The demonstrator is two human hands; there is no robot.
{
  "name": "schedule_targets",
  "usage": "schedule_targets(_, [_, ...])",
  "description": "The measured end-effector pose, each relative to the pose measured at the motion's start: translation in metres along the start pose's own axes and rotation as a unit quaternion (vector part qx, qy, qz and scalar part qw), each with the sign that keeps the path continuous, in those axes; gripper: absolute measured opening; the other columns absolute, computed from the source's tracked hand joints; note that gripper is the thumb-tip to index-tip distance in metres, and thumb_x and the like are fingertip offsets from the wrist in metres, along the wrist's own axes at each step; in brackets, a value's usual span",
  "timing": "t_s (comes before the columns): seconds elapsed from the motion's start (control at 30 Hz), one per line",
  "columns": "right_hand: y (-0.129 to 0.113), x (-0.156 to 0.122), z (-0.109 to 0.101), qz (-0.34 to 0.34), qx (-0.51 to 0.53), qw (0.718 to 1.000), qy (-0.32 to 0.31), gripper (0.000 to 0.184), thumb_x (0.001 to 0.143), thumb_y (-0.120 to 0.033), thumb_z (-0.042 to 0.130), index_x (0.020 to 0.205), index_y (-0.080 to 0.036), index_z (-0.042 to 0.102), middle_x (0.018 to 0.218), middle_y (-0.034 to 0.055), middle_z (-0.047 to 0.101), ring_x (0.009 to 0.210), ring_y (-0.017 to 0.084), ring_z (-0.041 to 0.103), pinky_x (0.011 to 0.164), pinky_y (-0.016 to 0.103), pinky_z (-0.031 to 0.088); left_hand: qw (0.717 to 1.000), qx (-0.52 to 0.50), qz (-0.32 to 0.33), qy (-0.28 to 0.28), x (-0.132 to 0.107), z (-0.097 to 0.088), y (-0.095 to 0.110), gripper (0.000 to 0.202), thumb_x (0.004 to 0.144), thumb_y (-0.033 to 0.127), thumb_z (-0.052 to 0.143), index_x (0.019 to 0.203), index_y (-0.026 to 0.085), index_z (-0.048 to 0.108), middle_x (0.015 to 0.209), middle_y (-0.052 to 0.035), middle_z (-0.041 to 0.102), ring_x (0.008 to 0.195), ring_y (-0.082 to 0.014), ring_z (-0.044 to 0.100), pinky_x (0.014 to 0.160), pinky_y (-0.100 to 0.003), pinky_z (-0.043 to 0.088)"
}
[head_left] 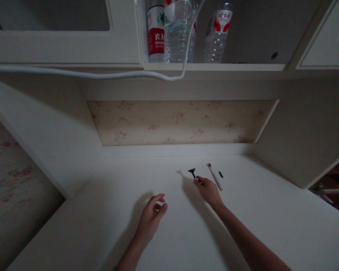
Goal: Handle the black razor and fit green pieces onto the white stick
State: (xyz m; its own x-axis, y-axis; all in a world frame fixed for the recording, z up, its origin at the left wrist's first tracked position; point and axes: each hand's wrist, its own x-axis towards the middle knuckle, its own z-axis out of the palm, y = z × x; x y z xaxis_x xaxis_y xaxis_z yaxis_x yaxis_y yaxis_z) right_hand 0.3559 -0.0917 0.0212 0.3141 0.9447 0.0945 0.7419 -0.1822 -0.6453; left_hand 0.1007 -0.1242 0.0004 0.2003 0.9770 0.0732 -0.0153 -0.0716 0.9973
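A dark razor (191, 171) is pinched by its handle in my right hand (207, 189), its head pointing away from me above the white desktop (101, 218). Just right of that hand lies a pale, slim toothbrush (215, 177) with a dark head at its far end. Beyond it rests a small dark-green strip (220, 174), perhaps a razor cover; its kind is unclear. My left hand (152, 212) hovers over the desktop to the left, fingers curved and apart from the thumb, with nothing in it.
Overhead, a cabinet shelf (243, 67) holds several plastic bottles (217, 35). A white cable (101, 75) hangs along its front edge. Side panels (296, 131) bound the desk at left and right, and flowered wallpaper (169, 122) covers the back.
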Motion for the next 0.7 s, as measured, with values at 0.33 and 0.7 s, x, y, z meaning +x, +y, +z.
schedule_targets(0.33, [0.039,0.067,-0.020,0.084,-0.220,0.972,-0.008,0.026,0.091,-0.034,0.050,0.098,-0.013,0.062,0.101,0.0085,0.064,0.092,0.019,0.060,0.085,0.039,0.046,0.997,0.045,-0.004,-0.056,-0.001,0.005,-0.004,0.039,0.080,0.043,0.058,0.109,0.018,0.061,0.093,-0.0051,0.057,0.066,-0.0117,0.048,0.060,-0.024,0.040])
schedule_targets(0.7, [0.034,0.069,-0.016,0.086,-0.275,0.958,-0.009,0.027,0.089,-0.034,0.053,0.100,-0.011,0.062,0.103,0.0102,0.063,0.093,0.020,0.061,0.083,0.038,0.047,0.996,0.070,0.004,-0.061,-0.001,0.007,-0.004,0.038,0.080,0.044,0.058,0.106,0.017,0.062,0.091,-0.0055,0.059,0.067,-0.0132,0.050,0.062,-0.025,0.041])
